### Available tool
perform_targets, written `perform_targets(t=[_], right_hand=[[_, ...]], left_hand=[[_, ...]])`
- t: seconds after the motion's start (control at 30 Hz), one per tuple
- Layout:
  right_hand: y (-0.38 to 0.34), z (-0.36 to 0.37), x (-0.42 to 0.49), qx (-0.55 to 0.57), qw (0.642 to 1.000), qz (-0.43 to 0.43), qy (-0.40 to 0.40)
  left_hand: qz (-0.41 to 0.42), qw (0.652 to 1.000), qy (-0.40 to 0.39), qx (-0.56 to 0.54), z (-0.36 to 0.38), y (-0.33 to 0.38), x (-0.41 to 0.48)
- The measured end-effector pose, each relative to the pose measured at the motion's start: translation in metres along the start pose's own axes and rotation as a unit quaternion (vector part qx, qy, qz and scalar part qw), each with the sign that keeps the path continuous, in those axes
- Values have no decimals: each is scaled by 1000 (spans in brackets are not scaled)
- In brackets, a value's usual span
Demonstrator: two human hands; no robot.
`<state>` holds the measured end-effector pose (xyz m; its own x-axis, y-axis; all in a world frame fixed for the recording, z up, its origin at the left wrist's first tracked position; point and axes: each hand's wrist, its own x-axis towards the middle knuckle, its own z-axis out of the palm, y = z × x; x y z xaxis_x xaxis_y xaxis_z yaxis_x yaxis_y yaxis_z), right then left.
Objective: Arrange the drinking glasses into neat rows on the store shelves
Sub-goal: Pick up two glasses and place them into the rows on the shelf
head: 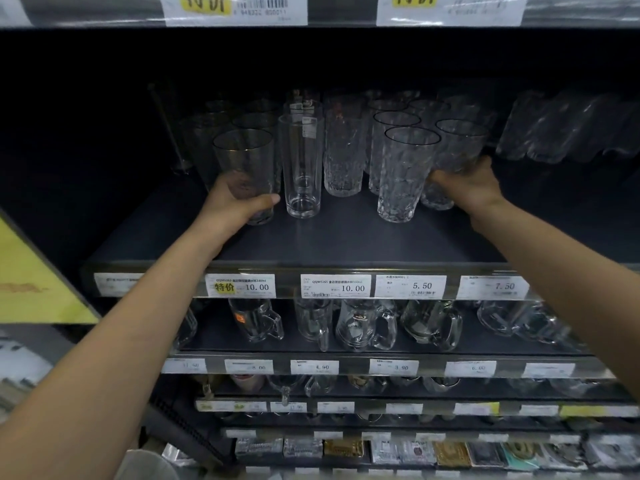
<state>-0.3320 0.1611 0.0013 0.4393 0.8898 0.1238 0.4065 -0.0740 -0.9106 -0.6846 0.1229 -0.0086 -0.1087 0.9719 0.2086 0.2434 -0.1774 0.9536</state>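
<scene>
The dark store shelf (346, 237) is the big thing here. Clear drinking glasses (391, 116) are bunched in loose columns toward 12 o'clock, with a bare strip along the front.

Both arms reach in. The left hand (232, 206) grips a smooth gold-rimmed tumbler (242, 157) at the 9 o'clock end of the front line, its fingers (266, 199) curled round the lower half. Over at 3 o'clock the right hand (474, 190) holds a dimpled black-rimmed glass (460, 147), wrapped round its lower body.

Both glasses are upright, long axis vertical, and each is already in its own hand, so there's nothing left to reach for. Can't tell if either base is off the shelf.

Between the hands, a tall straight clear glass (302, 168) stands just beside the tumbler at its 3 o'clock. A second dimpled glass (403, 174) sits forward, right at the held one's 9 o'clock. Those two neighbours are what I'd worry about bumping.

White price tags (410, 286) run along the shelf lip, and handled glass mugs (367, 323) sit below.
</scene>
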Motion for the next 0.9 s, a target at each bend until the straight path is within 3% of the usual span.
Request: perform_targets(t=[0.9], right_hand=[[7, 12, 5, 12, 998, -54, 5]], left_hand=[[-18, 999, 25, 30, -3, -19, 15]])
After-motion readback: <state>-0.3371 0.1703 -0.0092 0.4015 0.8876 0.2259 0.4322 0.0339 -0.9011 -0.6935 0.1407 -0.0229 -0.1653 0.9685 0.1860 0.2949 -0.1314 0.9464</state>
